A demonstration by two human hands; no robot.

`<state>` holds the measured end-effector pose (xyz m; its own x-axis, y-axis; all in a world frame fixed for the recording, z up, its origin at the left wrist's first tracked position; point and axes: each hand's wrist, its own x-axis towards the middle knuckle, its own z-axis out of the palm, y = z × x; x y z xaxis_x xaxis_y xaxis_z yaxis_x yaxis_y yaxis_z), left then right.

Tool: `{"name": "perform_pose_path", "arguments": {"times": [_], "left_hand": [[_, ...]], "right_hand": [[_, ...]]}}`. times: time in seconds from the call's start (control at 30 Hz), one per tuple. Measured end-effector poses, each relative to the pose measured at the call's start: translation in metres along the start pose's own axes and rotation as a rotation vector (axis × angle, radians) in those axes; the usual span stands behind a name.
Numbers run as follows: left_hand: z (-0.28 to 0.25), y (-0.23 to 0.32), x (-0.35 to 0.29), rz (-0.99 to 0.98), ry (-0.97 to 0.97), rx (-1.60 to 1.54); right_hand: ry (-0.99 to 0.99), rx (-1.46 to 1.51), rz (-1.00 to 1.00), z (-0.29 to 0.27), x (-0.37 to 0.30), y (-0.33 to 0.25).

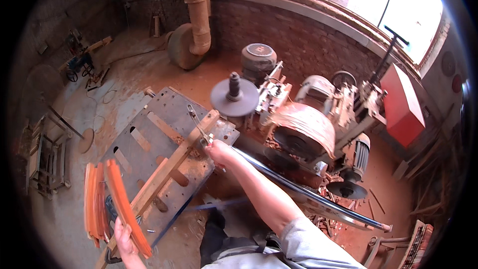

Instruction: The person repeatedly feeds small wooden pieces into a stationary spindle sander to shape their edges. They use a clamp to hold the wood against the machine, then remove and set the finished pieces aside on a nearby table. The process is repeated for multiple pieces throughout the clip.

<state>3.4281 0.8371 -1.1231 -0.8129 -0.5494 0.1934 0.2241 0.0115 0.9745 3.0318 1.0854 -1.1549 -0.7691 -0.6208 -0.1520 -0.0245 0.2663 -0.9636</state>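
My left hand (pixel 123 239) grips a curved orange wooden piece (pixel 124 204) at the lower left, beside several more curved orange pieces (pixel 93 204) standing on edge. My right hand (pixel 219 152) reaches forward to the grey slotted metal table (pixel 164 114) of a machine and is closed on a thin metal tool (pixel 198 124) lying on a long wooden batten (pixel 172 164). The batten runs diagonally across the table. A long dark metal rail (pixel 308 192) passes under my right forearm.
A woodworking machine with a grey disc (pixel 234 97), motors (pixel 258 60) and a belt guard (pixel 303 129) stands to the right. A red box (pixel 401 102) is behind it. A dust pipe (pixel 196 10) runs up the brick wall. Metal frames (pixel 45 154) stand at the left. Sawdust covers the floor.
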Motion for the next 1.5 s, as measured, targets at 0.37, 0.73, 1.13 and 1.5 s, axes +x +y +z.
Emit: {"name": "perform_pose_path", "arguments": {"times": [0.37,0.73,1.13,1.5], "left_hand": [[0.103,-0.047,-0.244,0.032,0.194,-0.004],[0.269,-0.076,-0.352,-0.131,-0.139,-0.124],[0.335,-0.091,-0.534,-0.27,-0.192,-0.175],[0.484,-0.123,-0.635,-0.26,-0.315,-0.167]], "right_hand": [[0.009,-0.203,-0.18,-0.057,-0.172,0.104],[0.033,-0.054,0.09,-0.139,-0.377,0.207],[0.07,-0.009,0.214,-0.219,-0.584,0.308],[0.123,-0.304,0.071,-0.278,-0.753,0.38]]}}
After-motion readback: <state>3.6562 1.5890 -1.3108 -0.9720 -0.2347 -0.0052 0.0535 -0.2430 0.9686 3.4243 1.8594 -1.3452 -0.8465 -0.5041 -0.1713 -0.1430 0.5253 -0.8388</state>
